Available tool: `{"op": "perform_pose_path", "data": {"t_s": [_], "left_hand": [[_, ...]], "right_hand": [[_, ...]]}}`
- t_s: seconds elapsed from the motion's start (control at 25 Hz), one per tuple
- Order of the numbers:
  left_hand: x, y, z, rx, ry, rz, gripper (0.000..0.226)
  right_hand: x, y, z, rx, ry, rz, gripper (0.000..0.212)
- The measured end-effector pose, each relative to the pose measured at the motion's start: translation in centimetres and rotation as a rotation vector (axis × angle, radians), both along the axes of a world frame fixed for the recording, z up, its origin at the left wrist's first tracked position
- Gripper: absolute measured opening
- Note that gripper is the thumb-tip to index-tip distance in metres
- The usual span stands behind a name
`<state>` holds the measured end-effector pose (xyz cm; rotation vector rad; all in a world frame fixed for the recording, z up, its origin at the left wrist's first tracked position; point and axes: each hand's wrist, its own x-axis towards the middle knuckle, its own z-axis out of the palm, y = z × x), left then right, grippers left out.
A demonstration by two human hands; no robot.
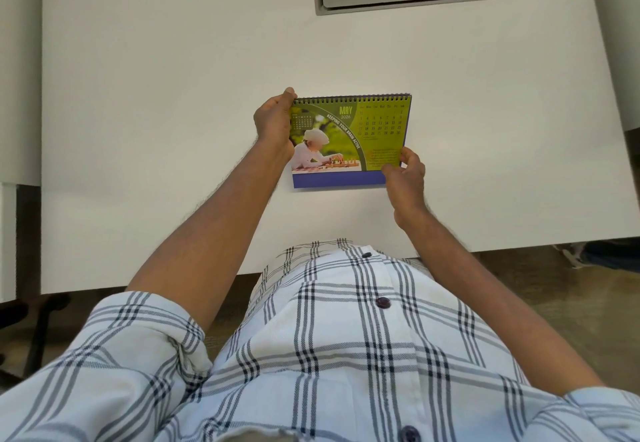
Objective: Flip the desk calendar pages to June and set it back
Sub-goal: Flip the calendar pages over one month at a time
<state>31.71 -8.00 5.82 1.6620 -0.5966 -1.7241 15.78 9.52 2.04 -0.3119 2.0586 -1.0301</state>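
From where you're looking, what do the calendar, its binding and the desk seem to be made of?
The calendar looks like glossy printed paper, with sharp photo colours, on a stiffer blue card base. Its binding seems to be dark wire loops, perhaps coated metal. The desk appears to be matte white laminate, smooth and grainless.

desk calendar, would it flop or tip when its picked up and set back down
The desk calendar likely stays fairly stiff: its purple card base holds flat between the left hand and right hand. The pages, bound only by the top spiral, could swing loose. It looks light, so probably easy to knock over.
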Motion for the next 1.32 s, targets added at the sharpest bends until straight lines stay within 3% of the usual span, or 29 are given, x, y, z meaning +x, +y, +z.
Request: {"op": "perform_pose_path", "data": {"t_s": [0.6, 1.32], "left_hand": [[0.4, 0.5, 0.3, -0.018, -0.004, 0.002, 0.018], [0.7, 0.8, 0.5, -0.015, 0.026, 0.016, 0.019]], "right_hand": [[-2.6, -0.2, 0.0, -0.035, -0.084, -0.079, 0.025], [-3.2, 1.0, 0.8, -0.068, 0.093, -0.005, 0.008]]}}
